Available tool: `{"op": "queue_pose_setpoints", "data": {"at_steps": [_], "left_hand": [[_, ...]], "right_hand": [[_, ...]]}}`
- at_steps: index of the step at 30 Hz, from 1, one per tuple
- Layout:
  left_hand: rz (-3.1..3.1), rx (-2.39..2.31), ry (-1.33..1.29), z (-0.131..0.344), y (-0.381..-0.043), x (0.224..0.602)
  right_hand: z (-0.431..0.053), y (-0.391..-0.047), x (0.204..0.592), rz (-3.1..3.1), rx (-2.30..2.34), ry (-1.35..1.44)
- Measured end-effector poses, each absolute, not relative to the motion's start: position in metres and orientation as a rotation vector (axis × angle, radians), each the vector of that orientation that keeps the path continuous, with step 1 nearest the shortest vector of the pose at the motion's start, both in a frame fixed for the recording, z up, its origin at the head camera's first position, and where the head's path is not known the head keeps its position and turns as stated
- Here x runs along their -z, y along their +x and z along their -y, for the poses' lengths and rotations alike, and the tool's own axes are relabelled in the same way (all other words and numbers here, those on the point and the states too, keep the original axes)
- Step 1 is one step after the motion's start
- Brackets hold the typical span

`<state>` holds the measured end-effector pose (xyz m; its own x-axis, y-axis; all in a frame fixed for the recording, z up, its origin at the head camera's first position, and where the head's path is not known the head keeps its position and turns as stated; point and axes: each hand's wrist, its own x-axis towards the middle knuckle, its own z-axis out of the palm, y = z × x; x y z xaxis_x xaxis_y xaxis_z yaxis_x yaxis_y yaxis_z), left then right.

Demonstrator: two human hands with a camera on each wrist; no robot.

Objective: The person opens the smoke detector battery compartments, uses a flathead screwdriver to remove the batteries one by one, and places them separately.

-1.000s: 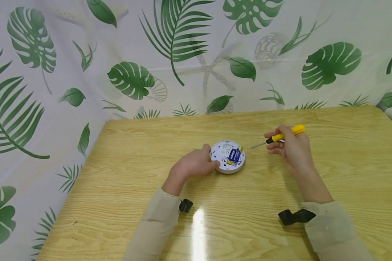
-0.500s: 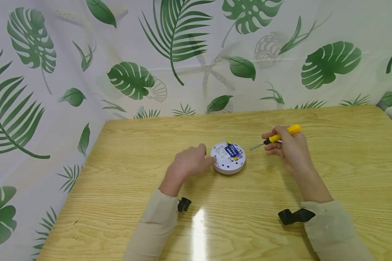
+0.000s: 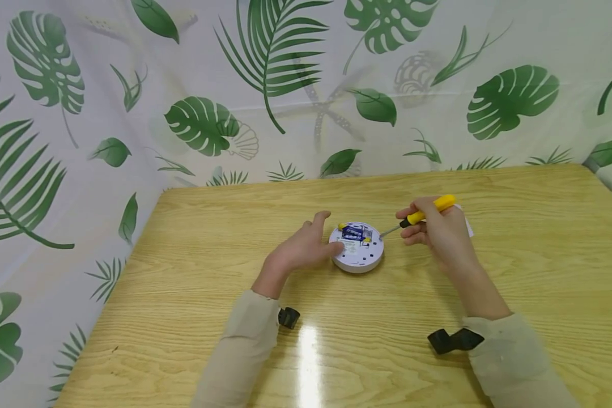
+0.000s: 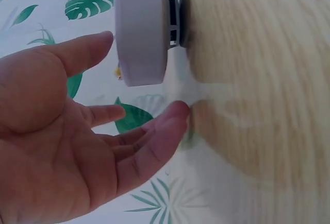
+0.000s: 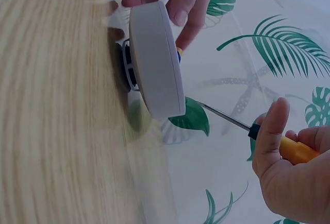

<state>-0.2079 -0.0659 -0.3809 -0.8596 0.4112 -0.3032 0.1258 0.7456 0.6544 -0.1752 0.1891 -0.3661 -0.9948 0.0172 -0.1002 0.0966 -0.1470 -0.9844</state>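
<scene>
No legible text in any view. Blue battery [image 3: 353, 232] in the white round device [image 3: 357, 247] carries light lettering, too small and blurred to read. Faint print on the device face likewise unreadable. Screwdriver [image 3: 421, 214] handle bears no readable marking

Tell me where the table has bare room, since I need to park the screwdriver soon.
Bare wood lies right of the right hand out to the table edge, left of the left hand, and along the far edge. It is crowded mid-table, where both hands flank the white round device and the screwdriver.
</scene>
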Motion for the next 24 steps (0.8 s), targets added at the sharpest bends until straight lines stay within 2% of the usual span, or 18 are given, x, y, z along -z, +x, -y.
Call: {"op": "queue_pose_setpoints", "data": {"at_steps": [15, 24], "left_hand": [[-2.411, -0.976, 0.656, 0.054, -0.215, 0.391], [-2.430, -0.939, 0.698, 0.052, -0.216, 0.393]], "right_hand": [[-0.161, -0.167, 0.369, -2.371, 2.072, -0.165], [-0.159, -0.171, 0.374, -2.399, 2.017, -0.112]]}}
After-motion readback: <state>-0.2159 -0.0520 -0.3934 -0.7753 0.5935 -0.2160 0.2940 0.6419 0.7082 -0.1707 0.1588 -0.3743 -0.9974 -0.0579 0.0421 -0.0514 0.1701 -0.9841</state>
